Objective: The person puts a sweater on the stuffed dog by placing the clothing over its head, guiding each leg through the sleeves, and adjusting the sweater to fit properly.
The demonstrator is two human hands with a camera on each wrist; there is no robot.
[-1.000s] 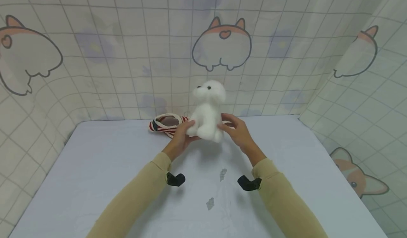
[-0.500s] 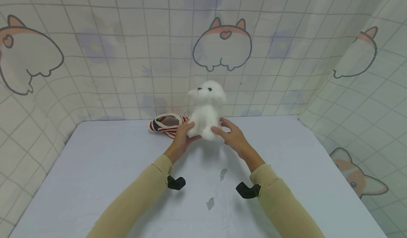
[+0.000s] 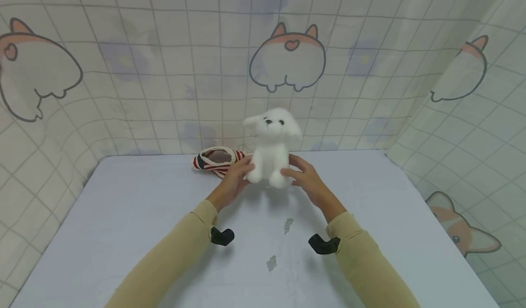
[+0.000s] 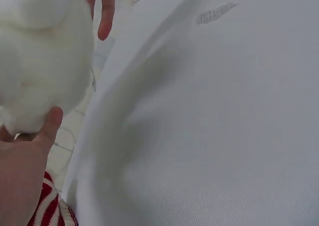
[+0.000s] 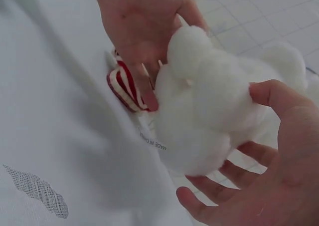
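A white plush dog (image 3: 272,155) is held upright above the back of the table, facing the head camera, one ear sticking out sideways. My left hand (image 3: 231,182) grips its lower left side, thumb in front; in the left wrist view that thumb (image 4: 52,121) presses into the fur. At the opposite side, my right hand (image 3: 311,184) holds the toy by a leg and the body, as the right wrist view shows with thumb (image 5: 271,94) on one paw and fingers spread beneath. A small "MADE IN CHINA" label (image 5: 155,144) hangs from the underside.
Behind my left hand lies a red, white and dark striped knitted item (image 3: 205,162) with a brownish opening. The white table (image 3: 135,216) carries two grey printed marks. A tile-patterned curtain (image 3: 172,88) with corgi drawings rises behind it.
The plush dog has turned from facing left to facing the camera and tilted slightly right. My right hand shifted its hold on the leg. The striped item stays put.
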